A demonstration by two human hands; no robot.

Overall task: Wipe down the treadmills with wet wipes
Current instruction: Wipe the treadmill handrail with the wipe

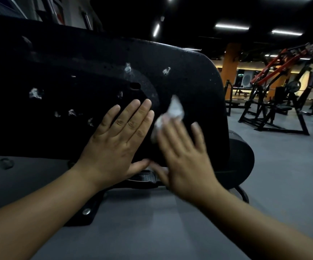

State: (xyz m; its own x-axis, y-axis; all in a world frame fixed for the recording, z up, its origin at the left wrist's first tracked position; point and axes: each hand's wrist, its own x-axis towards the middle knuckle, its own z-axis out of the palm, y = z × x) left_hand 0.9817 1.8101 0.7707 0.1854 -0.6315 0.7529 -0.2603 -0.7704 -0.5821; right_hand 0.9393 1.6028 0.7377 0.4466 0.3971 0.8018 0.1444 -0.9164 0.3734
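head view: blurry right hand (187, 162) over wipe (174, 109)

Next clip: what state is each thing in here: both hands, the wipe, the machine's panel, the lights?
left hand: flat on the black panel, fingers straight.
right hand: blurred, straight fingers pressing the wet wipe to the panel.
wet wipe: crumpled, partly under the right fingers.
black panel: dotted with white shreds.
ceiling lights: on.
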